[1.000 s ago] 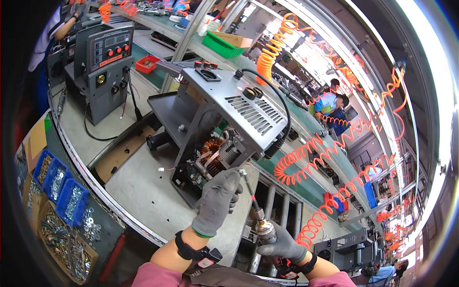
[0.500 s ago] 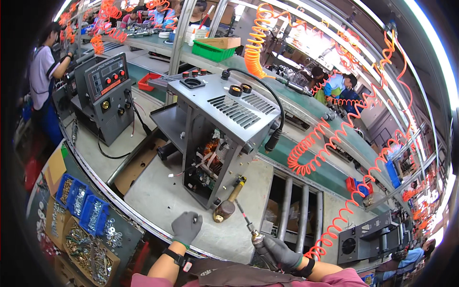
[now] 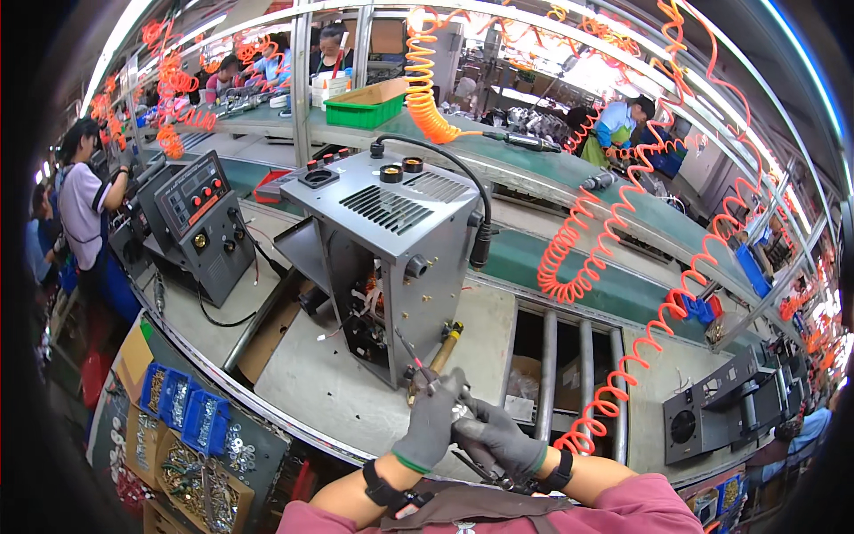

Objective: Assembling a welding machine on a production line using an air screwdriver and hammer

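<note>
My right hand, in a grey glove, is wrapped round the body of an air screwdriver whose thin bit points up and away. My left hand, gloved too, has come up beside it, with its fingers closed at the front of the tool. Just beyond the bit stands a grey metal machine case, its side open on wiring and a copper coil. Behind my left hand lies a hammer with a yellow-ended handle; its head is mostly hidden.
Blue bins of screws and washers stand at the left, beside open cardboard boxes. A second machine sits farther left, and a grey chassis at the right. Rollers and an orange coiled hose lie right of my hands. Co-workers are beyond.
My left hand has moved right from the table edge to the screwdriver and closed at its front. The screwdriver has shifted slightly left and up. The whole view has turned a little.
</note>
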A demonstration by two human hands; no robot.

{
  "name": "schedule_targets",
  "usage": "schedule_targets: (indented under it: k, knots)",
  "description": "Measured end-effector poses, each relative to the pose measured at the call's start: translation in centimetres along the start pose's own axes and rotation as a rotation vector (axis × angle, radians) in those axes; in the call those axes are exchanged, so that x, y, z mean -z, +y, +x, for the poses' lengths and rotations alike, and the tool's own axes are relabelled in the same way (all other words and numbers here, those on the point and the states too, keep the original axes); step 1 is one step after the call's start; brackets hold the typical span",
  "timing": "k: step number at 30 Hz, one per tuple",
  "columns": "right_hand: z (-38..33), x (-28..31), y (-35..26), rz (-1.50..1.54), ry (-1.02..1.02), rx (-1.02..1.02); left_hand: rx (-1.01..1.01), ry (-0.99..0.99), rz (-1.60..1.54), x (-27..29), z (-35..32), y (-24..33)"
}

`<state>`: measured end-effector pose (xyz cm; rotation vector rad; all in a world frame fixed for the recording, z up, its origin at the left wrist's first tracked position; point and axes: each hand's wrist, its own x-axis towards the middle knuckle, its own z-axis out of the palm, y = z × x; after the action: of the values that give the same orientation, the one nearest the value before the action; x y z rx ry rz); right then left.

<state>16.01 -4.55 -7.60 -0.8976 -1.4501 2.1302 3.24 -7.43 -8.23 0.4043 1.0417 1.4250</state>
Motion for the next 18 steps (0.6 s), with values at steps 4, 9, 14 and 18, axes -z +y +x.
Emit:
schedule_targets:
  k: [4,9,14,18]
  knots:
    - [-0.9,1.3,-2.7,0.024,-0.227,-0.057,-0.199,0.118,-0.119,-1.4,0.6,0.8]
    - [-0.9,3.3,-6.0,-0.683,-0.108,0.082,-0.261,-0.006,-0.181,-4.2,0.6,3.8]
    - [0.1,7.7,-12.1,-0.949,-0.007,0.202,-1.089,0.487,0.226,-2.2,2.1,6.7]
    - [1.2,9.6,-15.7,-1.115,0.105,0.126,-0.933,0.468,0.126,-0.2,3.1,11.3]
